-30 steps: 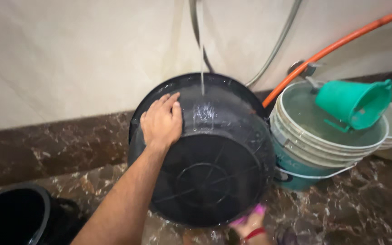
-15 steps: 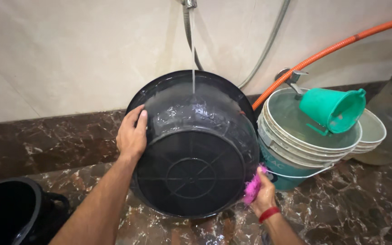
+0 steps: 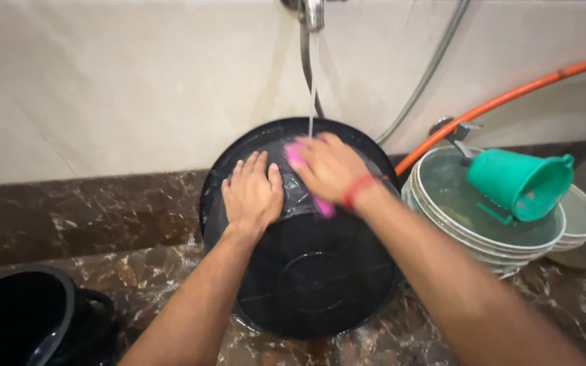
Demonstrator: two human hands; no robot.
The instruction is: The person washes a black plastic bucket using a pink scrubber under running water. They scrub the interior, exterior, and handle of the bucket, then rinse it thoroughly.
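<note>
Under the running tap (image 3: 313,12), against the wall at the back edge of the wet marble floor (image 3: 103,271), a black tub (image 3: 313,271) is lying tipped with its base toward the camera. The left hand (image 3: 252,193) is lying open and flat on the tub's wall, bracing it. The right hand (image 3: 330,169) is gripping a pink scrubber (image 3: 296,156) and rubbing the wall beneath the stream. Scrubbing looks to be the step in hand; turning the tub to an unwashed side probably calls for a firmer left hold.
</note>
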